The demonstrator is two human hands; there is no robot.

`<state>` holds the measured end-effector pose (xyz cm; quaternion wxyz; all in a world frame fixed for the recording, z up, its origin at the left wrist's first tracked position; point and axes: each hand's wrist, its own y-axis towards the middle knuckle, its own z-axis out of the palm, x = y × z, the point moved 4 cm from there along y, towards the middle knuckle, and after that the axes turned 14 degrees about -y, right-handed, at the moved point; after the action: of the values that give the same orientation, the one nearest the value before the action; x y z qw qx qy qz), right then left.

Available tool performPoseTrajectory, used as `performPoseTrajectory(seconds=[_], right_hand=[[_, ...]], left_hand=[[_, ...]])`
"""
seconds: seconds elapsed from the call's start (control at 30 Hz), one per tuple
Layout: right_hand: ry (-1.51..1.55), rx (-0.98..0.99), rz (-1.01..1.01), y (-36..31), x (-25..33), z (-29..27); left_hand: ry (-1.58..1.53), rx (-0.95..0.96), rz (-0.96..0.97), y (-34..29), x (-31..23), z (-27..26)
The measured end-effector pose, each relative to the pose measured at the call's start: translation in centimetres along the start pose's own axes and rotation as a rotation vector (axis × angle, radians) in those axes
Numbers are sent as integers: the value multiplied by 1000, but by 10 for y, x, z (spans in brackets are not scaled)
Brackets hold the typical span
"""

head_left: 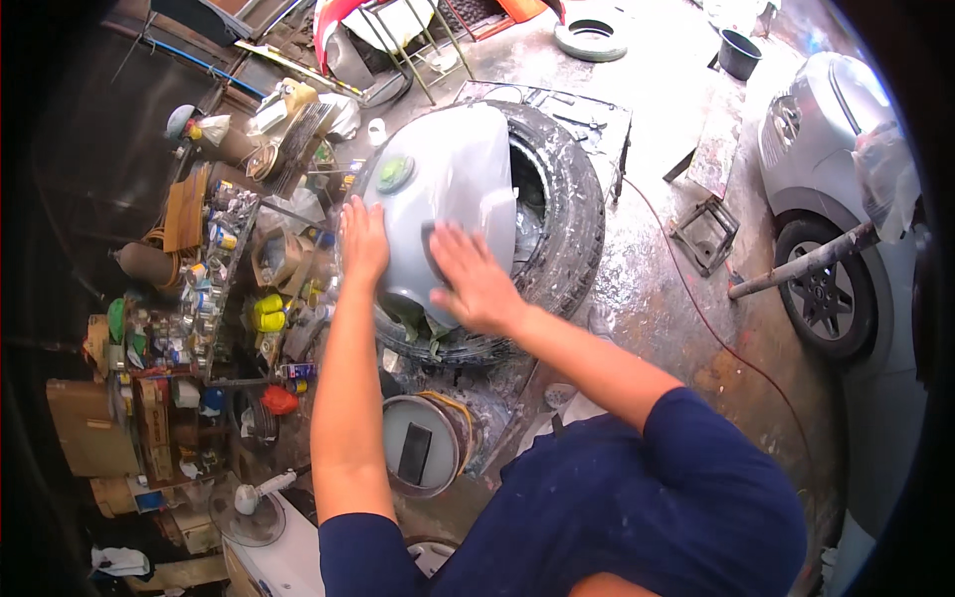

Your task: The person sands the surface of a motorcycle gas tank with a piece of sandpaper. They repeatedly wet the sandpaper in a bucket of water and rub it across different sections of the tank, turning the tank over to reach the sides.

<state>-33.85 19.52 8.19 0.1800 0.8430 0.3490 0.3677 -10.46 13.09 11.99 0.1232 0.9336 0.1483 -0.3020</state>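
A grey motorcycle fuel tank point(463, 149), with a green masked filler opening point(395, 173) on top, rests on a large tyre point(572, 199) lying flat. My left hand point(364, 241) lies along the tank's left side, fingers stretched out and nothing in it. Under my right hand point(473, 279) a dark sanding pad point(431, 249) is pressed against the tank's near face. Only the pad's left edge shows; the fingers and palm cover the rest. Green masking material point(435, 333) shows below the tank's near edge.
A bucket point(393, 443) of greyish water with a dark block point(415, 455) stands near my body. Shelves of cans point(199, 298) crowd the left. To the right are a metal stand point(706, 236), a red hose point(696, 318) and a silver car point(836, 149). Another tyre point(591, 42) lies farther back.
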Motion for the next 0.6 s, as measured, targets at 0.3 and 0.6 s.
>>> performPoseTrajectory(seconds=[0.3, 0.6], right_hand=[[71, -13, 164, 68, -30, 14], [123, -55, 133, 66, -63, 6]], left_hand=[[-45, -67, 43, -4, 2, 0], [55, -77, 132, 0, -1, 4]])
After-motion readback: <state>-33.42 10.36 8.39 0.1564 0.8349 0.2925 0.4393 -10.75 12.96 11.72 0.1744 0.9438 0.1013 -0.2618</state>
